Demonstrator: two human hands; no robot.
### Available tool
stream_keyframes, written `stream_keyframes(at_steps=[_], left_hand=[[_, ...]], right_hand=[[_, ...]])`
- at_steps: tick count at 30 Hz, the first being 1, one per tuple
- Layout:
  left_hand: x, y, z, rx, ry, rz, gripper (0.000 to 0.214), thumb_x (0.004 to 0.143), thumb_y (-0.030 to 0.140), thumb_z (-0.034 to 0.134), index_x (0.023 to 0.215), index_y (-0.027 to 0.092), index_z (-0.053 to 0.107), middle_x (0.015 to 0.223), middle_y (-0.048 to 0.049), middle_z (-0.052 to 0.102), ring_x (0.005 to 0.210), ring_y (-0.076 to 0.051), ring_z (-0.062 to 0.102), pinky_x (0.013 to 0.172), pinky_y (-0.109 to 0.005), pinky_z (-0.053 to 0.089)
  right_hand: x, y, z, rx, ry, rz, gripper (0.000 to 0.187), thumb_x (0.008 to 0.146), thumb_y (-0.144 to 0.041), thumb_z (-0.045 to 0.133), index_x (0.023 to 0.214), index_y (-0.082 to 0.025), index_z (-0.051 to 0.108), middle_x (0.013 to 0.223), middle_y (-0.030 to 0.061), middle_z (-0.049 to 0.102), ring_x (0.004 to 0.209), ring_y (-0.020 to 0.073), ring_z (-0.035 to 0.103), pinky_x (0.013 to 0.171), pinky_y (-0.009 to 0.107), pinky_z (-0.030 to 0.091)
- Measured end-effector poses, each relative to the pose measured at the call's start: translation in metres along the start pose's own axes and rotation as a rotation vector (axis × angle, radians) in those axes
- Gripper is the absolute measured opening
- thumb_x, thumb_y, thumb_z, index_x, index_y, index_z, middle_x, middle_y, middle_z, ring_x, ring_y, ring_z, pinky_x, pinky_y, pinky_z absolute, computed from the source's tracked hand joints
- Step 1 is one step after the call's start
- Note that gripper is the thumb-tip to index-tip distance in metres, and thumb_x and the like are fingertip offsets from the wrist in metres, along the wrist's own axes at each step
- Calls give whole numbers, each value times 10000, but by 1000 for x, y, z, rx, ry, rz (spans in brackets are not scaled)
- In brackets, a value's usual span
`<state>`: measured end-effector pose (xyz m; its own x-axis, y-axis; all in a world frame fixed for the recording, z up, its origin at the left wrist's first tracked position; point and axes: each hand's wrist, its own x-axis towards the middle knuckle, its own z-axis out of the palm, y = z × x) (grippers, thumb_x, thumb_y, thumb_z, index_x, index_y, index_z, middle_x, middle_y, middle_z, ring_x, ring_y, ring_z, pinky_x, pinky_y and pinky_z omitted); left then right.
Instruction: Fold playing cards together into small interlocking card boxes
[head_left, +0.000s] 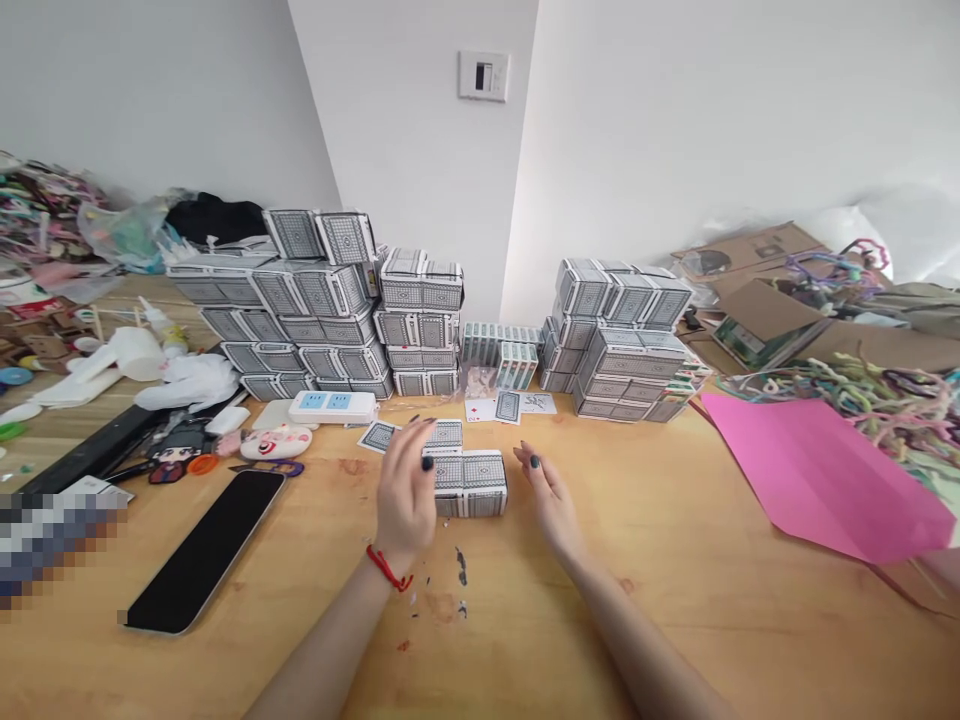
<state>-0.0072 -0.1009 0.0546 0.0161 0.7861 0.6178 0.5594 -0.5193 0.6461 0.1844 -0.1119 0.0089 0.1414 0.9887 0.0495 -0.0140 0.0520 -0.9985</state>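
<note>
A block covered in grey-patterned playing cards [472,475] sits on the table between my hands, with a smaller card-covered piece [447,435] just behind it. My left hand [406,490], a red cord bracelet on its wrist, stands along the block's left side with fingers stretched out; it overlaps the block's edge, so I cannot tell whether they touch. To the right, apart from the block, my right hand [549,495] is held with its fingers extended and nothing in them. A loose playing card [377,436] lies by my left fingertips.
Tall stacks of similar card-covered blocks stand at back left [330,330] and back right [630,340]. Several small card packs [517,365] sit between them. A phone [206,550], a white power strip [332,406] and scissors [281,467] lie left; pink paper [817,470] lies right.
</note>
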Motion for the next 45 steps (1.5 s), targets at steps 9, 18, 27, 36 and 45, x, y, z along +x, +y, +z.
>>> stream_keyframes(at_steps=[9, 18, 27, 36, 45], left_hand=[[5, -46, 17, -464, -10, -468, 410, 843, 369, 358, 1220, 225, 433, 1280, -46, 459, 1203, -182, 383, 987, -342, 333], [9, -47, 24, -432, -250, -357, 334, 828, 290, 333, 1067, 196, 547, 1198, -41, 509, 1151, -184, 418, 977, -345, 313], [5, -40, 26, -353, -200, -314, 318, 842, 229, 283, 1052, 202, 521, 1123, -44, 513, 1114, -171, 414, 977, -340, 291], [-5, -26, 30, -116, -89, -475, 408, 760, 271, 484, 1165, 226, 460, 909, -42, 483, 890, -186, 490, 835, -371, 399], [-17, -18, 41, -271, -104, -448, 401, 819, 246, 403, 1219, 221, 408, 1262, -67, 442, 1184, -188, 383, 1006, -371, 286]], right_hand=[[-15, -22, 5, -521, -405, -393, 505, 823, -317, 458, 1305, -317, 307, 1441, -5, 133, 1310, 216, 130, 1051, 443, 182], [-3, -11, 4, -449, -385, -474, 292, 824, -260, 455, 1077, -325, 586, 1330, 17, 358, 1210, 220, 335, 988, 434, 301], [-2, -10, 4, -465, -384, -455, 320, 839, -228, 400, 1086, -322, 581, 1329, 20, 352, 1221, 223, 315, 995, 437, 282], [13, 2, -12, -390, -81, -360, 380, 854, -338, 372, 1220, -285, 459, 1348, 39, 363, 1227, 213, 343, 1012, 435, 287], [-6, 0, 5, -858, 21, -623, 443, 859, -208, 335, 1301, -186, 350, 1353, 74, 355, 1274, 244, 249, 996, 471, 335]])
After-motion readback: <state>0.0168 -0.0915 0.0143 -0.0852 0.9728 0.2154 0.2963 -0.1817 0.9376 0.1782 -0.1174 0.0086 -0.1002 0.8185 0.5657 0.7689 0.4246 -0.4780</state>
